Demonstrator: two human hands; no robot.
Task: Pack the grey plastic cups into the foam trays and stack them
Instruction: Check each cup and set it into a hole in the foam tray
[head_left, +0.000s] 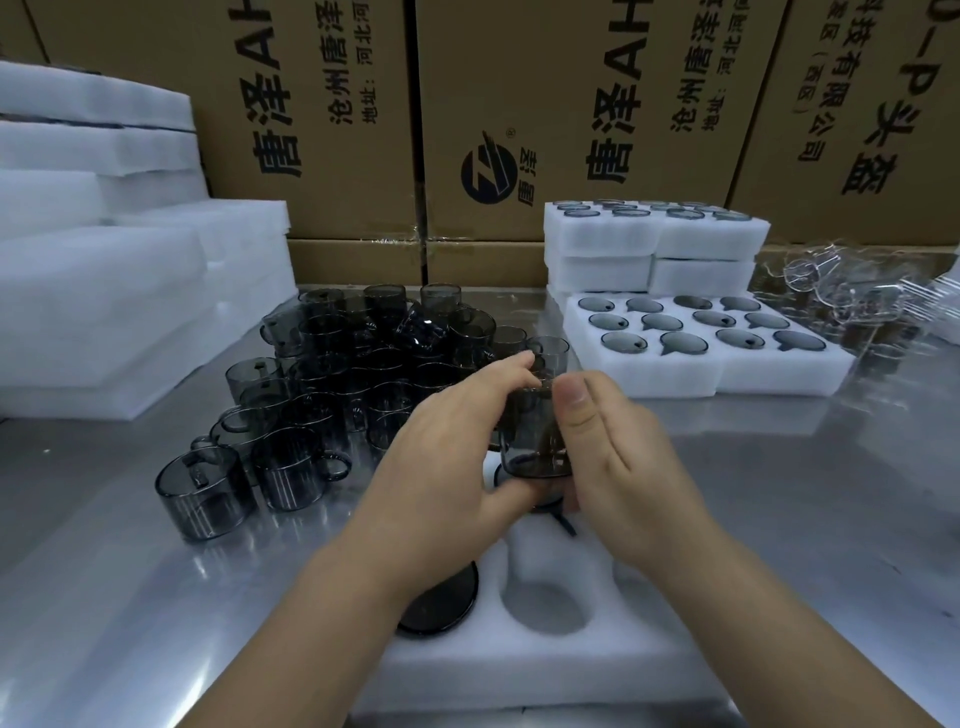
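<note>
At 9 o'clock on the steel table (130, 597), a stack of blank foam slabs (104, 312) sits untouched; just right of it, at about 10 to 11 o'clock, is the pile of loose grey cups (332, 374), smoky translucent plastic with small loop handles, some upright and some tipped. Dead centre, the left hand (447, 457) and right hand (618, 462) are both closed on one held cup (535, 441): left fingers over the rim and the near wall, right thumb pressed on the rim with the fingers wrapped behind. The cup looks roughly upright, long axis near vertical, base down, handle side not readable because the hands cover it. It hangs just above the near foam tray (519, 670) at 6 o'clock. An open round pocket (545, 608) lies straight below and slightly toward the person from the cup base, so the coming move looks like a short drop toward 6 o'clock, not a reach. Both hands are equally close; the right one seems to carry more of the load. One pocket at about 7 o'clock already holds a dark cup (441, 603), partly under the left forearm. At 1 to 2 o'clock a filled tray (727, 374) lies flat with its pockets all occupied, and behind it stand stacked filled trays (654, 249). At 3 o'clock there is crumpled clear plastic wrap (852, 291). Cardboard cartons (519, 104) form the back wall.
</note>
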